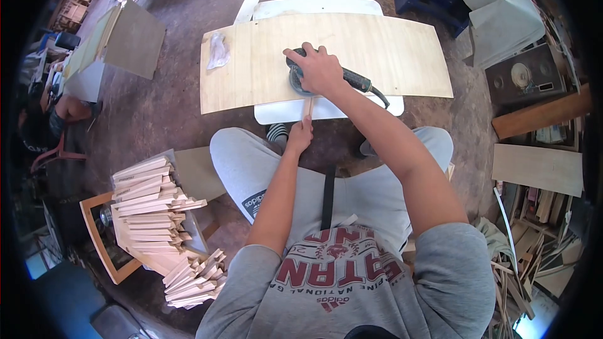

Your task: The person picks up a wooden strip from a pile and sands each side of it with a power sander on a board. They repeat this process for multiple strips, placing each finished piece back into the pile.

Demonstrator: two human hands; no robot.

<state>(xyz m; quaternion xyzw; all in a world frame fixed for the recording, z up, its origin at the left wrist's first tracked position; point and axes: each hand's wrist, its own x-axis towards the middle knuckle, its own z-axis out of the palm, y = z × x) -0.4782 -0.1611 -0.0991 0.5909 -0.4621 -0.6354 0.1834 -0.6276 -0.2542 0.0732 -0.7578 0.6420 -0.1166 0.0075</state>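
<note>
My right hand [320,70] is wrapped over the top of a dark power sander [357,80], whose rear end and cord point to the right. Below it, my left hand [300,134] grips the near end of a narrow wooden strip [308,108]. The strip's far end reaches under the sander's front edge, where the contact is hidden. Under the sander lies a wide, pale plywood board [402,56], resting on a white stool or small table [270,113]. A crumpled clear plastic bag [218,50] sits on the board's left end.
Stacked wooden strips [147,213] lie at my left, beside a wooden frame [100,238]. Another person [72,110] sits at the far left near a large box-like panel [132,37]. To the right are a brown plank [540,113], scrap wood [521,263] and a speaker-like cabinet [524,75].
</note>
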